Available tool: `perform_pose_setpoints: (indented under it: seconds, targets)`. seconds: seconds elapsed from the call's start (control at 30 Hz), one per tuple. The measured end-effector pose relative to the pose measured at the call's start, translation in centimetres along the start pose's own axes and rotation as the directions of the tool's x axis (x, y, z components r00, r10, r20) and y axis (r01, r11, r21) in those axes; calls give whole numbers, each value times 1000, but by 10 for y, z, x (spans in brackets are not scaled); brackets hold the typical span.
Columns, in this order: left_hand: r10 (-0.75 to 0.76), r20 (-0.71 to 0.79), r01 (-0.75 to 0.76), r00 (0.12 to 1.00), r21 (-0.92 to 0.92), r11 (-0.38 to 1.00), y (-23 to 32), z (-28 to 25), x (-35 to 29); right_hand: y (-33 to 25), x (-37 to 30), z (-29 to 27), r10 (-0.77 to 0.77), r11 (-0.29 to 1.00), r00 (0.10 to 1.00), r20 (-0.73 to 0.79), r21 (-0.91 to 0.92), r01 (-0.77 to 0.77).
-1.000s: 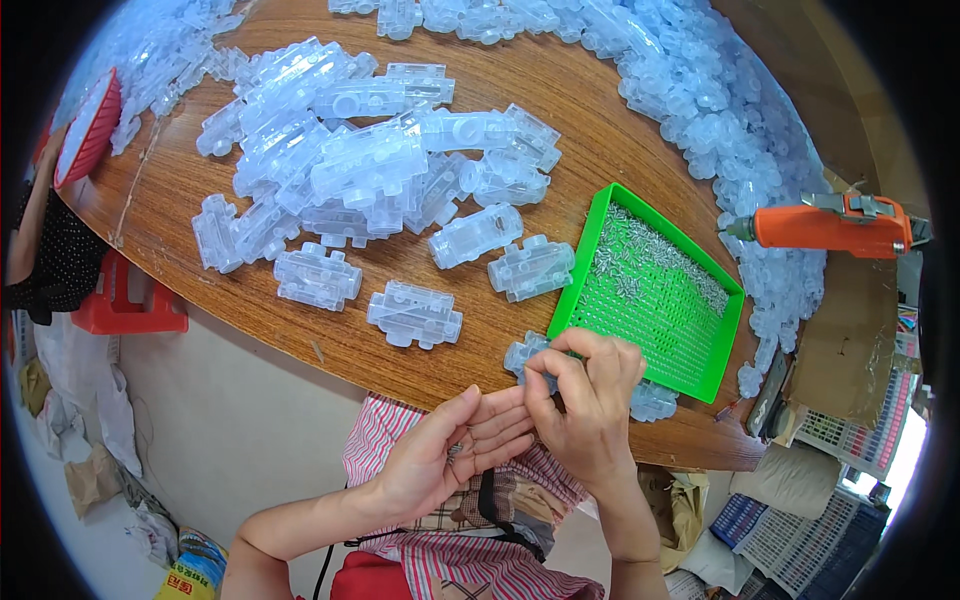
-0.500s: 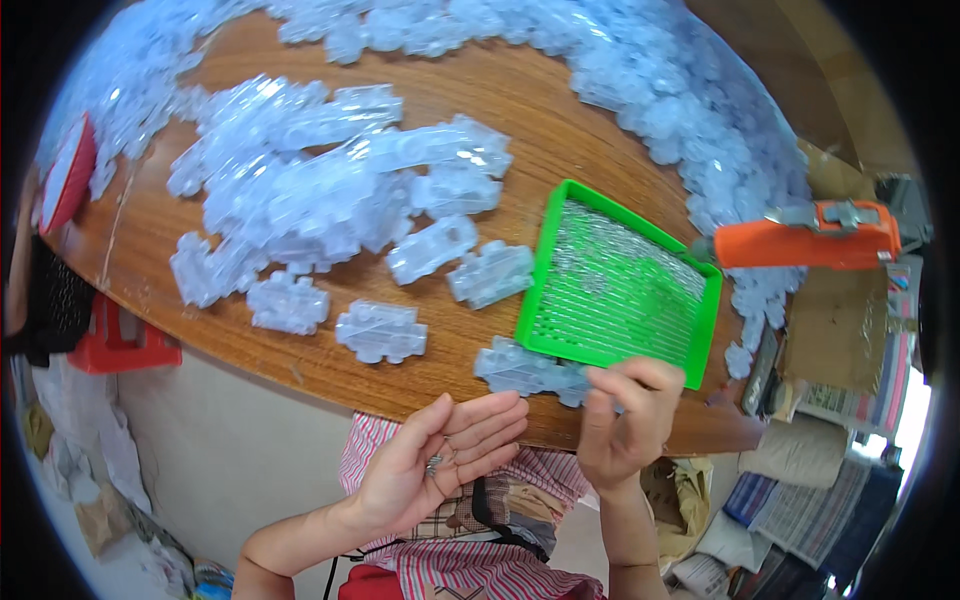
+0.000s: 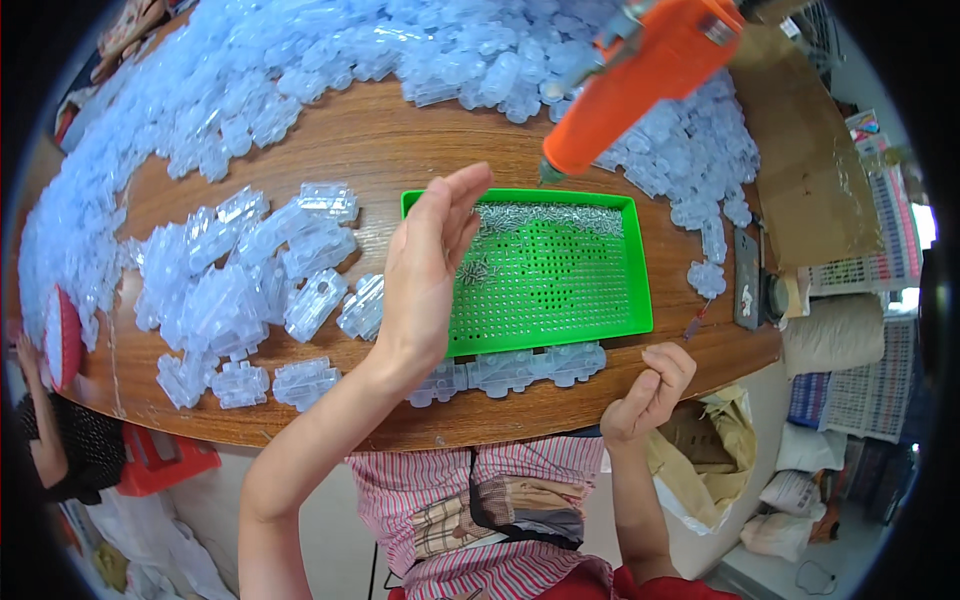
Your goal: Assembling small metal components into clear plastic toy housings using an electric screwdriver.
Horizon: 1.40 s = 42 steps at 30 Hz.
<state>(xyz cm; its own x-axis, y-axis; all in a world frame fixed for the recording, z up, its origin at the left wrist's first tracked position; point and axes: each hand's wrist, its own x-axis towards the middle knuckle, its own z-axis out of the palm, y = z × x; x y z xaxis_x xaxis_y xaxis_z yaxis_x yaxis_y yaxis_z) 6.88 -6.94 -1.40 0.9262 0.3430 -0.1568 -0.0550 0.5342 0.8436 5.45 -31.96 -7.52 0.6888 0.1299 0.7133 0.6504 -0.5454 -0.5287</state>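
Note:
My left hand [image 3: 420,275] is on edge over the left side of a green perforated tray [image 3: 642,275], fingers stretched out and palm turned to the right. A small cluster of screws [image 3: 478,272] lies in the tray beside that palm; many more screws [image 3: 555,216] are banked along its far side. My right hand [image 3: 650,393] is held near the table's front edge, right of the tray, with thumb and fingers curled together; whatever they may hold is hidden. Clear plastic pieces [image 3: 505,373] sit in a row against the tray's near side.
An orange power screwdriver [image 3: 640,95] hangs above the tray's far side. Clear plastic parts [image 3: 320,50] pile along the far and left table, with a smaller group [image 3: 225,290] left of the tray. A phone [image 3: 746,280] lies at right. Another person's arm [image 3: 42,415] shows at far left.
My left hand, earlier palm up with a few screws near the table edge, has moved over the tray and turned on edge. My right hand has lowered off the tray's corner. The view has shifted.

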Motion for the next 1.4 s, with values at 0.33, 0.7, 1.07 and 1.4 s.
perform_pose_setpoints:
  seconds: [0.33, 0.7, 1.07, 1.4]
  targets:
    - [76, 189, -139, 979, 350, 926, -13, -1, 15, 0, 5, -3, 31, 998, 999, 27, 51, -32]
    - [-30, 482, -286, 876, 567, 772, -3, -18, 18, 0, 7, -6, 3, 999, 996, 93, 44, -7]
    - [-136, 471, 223, 871, -134, 966, 7, -19, 23, 0, 6, -4, 36, 997, 999, 40, 66, -39]
    - [-67, 241, 56, 968, 54, 997, 12, -10, 9, 0, 5, -3, 32, 997, 998, 51, 66, -35]
